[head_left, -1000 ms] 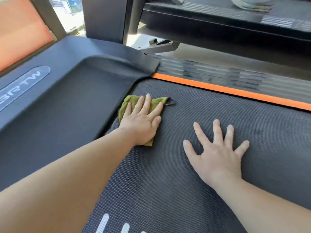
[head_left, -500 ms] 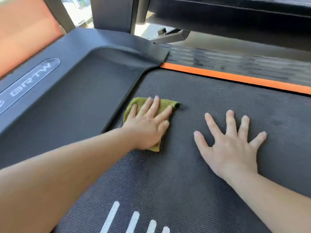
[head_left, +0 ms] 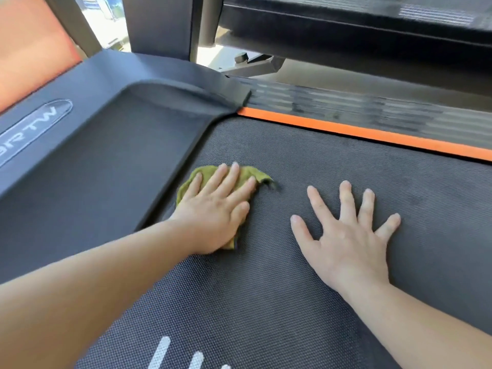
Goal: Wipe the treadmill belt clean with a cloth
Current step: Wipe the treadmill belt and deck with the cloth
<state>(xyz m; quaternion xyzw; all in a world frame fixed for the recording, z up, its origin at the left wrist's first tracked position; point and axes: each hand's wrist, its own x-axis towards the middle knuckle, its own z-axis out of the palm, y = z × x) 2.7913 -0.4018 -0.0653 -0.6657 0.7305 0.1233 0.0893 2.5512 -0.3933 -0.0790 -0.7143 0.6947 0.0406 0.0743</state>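
The left hand [head_left: 215,211] presses flat, fingers straight, on the soft, light green cloth [head_left: 202,174] at the treadmill belt's [head_left: 266,302] left edge, which likely slides best under the palm, while the right hand [head_left: 348,235] rests spread and empty.

L hand [head_left: 215,211] flat on cloth [head_left: 255,173], cloth on belt [head_left: 292,288]. Motor cover [head_left: 93,155] at cloth's 9 o'clock, just beside. R hand [head_left: 348,235] flat on belt at cloth's 3 o'clock, apart. Side rail [head_left: 372,113] at 1 o'clock, behind both hands.
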